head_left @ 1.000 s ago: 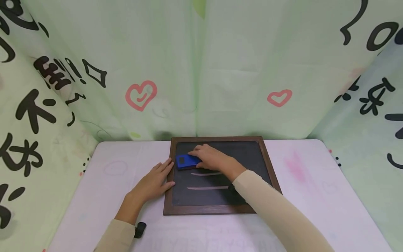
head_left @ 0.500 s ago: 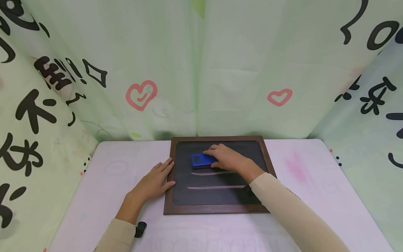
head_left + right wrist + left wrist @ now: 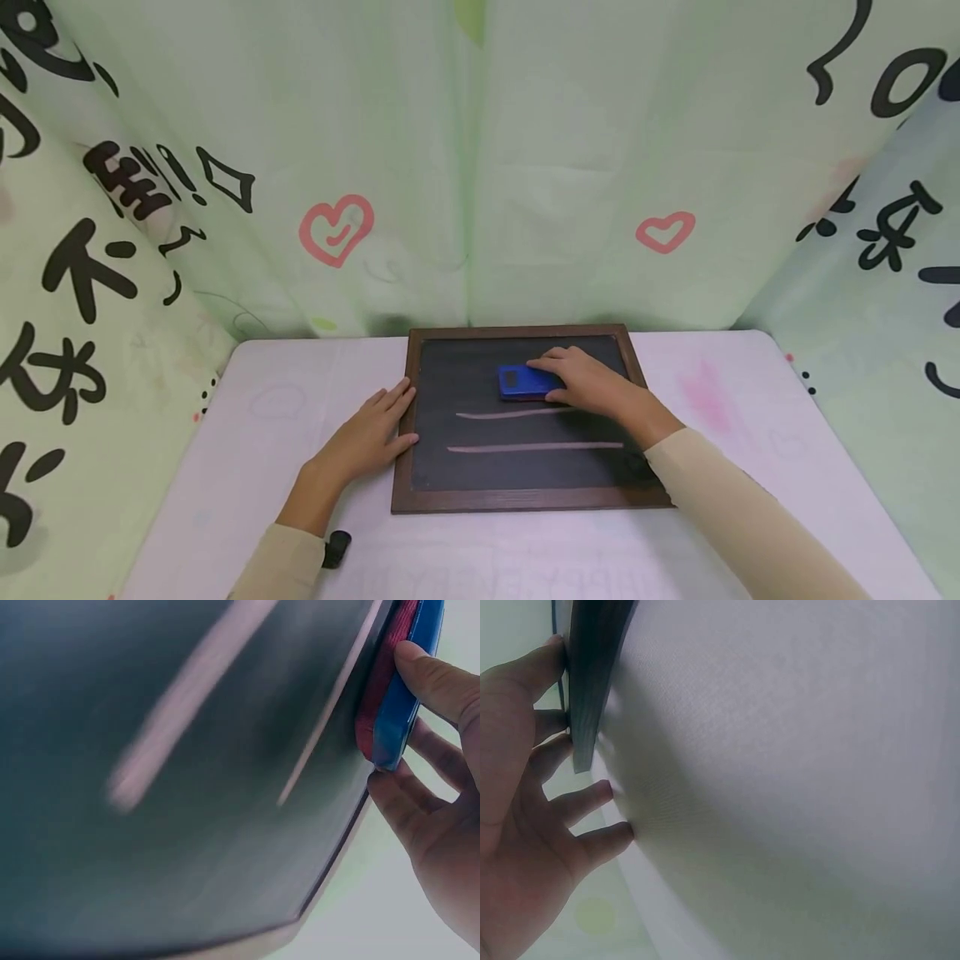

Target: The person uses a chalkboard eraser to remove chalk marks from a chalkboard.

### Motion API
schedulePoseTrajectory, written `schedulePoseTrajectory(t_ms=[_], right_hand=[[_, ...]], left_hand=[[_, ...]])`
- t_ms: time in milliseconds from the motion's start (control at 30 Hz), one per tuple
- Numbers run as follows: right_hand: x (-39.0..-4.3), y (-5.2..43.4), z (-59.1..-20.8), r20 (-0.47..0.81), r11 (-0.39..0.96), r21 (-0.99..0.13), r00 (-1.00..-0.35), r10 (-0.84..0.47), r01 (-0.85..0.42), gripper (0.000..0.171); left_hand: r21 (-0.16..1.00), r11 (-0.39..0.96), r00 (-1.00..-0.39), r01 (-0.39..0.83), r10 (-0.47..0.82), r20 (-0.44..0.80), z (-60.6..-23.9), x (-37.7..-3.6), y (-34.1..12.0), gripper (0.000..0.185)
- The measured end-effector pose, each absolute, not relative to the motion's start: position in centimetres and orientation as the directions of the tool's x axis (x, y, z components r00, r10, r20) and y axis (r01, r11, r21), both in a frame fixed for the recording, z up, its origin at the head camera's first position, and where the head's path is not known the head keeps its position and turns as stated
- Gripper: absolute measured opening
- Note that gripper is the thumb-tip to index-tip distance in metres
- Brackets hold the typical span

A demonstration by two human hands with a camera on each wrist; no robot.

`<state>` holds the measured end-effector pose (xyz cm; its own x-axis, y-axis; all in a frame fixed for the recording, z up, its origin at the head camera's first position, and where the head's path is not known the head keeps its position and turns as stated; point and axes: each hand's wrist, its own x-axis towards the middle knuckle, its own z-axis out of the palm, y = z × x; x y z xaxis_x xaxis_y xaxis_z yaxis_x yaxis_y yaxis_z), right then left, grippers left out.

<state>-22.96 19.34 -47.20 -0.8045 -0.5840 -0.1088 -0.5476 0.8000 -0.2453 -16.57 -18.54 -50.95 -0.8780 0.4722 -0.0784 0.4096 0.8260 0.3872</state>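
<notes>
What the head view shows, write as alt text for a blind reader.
A right hand holds a blue eraser on a framed blackboard, beyond two pinkish lines, while the left hand touches the left side of the frame. The board lies on a pale table.

From above the gripping right hand [image 3: 588, 383], head view is looking forward-down; closer wrist views are sharing the board [image 3: 487, 472].

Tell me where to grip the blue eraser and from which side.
I'd pinch the blue eraser by its opposite long edges, from above and the right, as the right hand does. It lies flat, red layer toward the blackboard, so its blue upper part seems freest to hold.
</notes>
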Motion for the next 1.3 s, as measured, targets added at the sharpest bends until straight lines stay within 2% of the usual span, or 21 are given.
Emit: schedulePoseTrajectory(t_ms=[267,433,667,967,1300], right_hand=[[-21.9,23.6,-47.4,-0.05,0.813,-0.258,-0.833,-0.551,-0.522,0.059],[-21.2,25.8,-47.4,-0.057,0.844,-0.285,-0.871,-0.488,-0.454,0.06],[-20.8,27.9,-47.5,-0.049,0.85,-0.307,-0.885,-0.462,-0.427,0.059],[-20.6,28.7,-47.4,-0.038,0.85,-0.305,-0.886,-0.462,-0.43,0.058],[-21.0,27.3,-47.5,-0.051,0.863,-0.283,-0.892,-0.449,-0.418,0.059]], left_hand=[[0.387,0.829,-0.88,0.403,0.468,-0.086,-51.2,-16.4,-18.5,0.075],[0.384,0.829,-0.881,0.406,0.467,-0.076,-51.3,-16.4,-18.6,0.075],[0.394,0.827,-0.882,0.402,0.465,-0.074,-51.0,-16.4,-18.5,0.074],[0.385,0.828,-0.88,0.407,0.468,-0.076,-51.0,-16.5,-18.4,0.075],[0.38,0.829,-0.882,0.41,0.466,-0.066,-51.1,-16.5,-18.4,0.075]])
